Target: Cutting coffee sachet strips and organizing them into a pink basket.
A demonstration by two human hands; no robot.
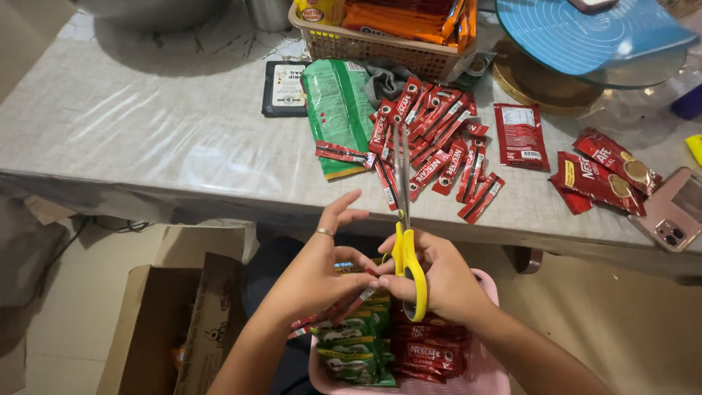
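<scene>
My right hand grips yellow-handled scissors, their blades pointing up and away over the table edge. My left hand, with a ring on one finger, pinches a strip of red sachets right beside the scissors' handles. Both hands hover over a pink basket on my lap, filled with green sachets and red sachets. On the table ahead lies a pile of several red stick sachets and a green packet.
The grey table also carries larger red sachets, a pink phone, a beige basket of orange packets, a black card and a blue mat on a turntable. An open cardboard box stands on the floor at left.
</scene>
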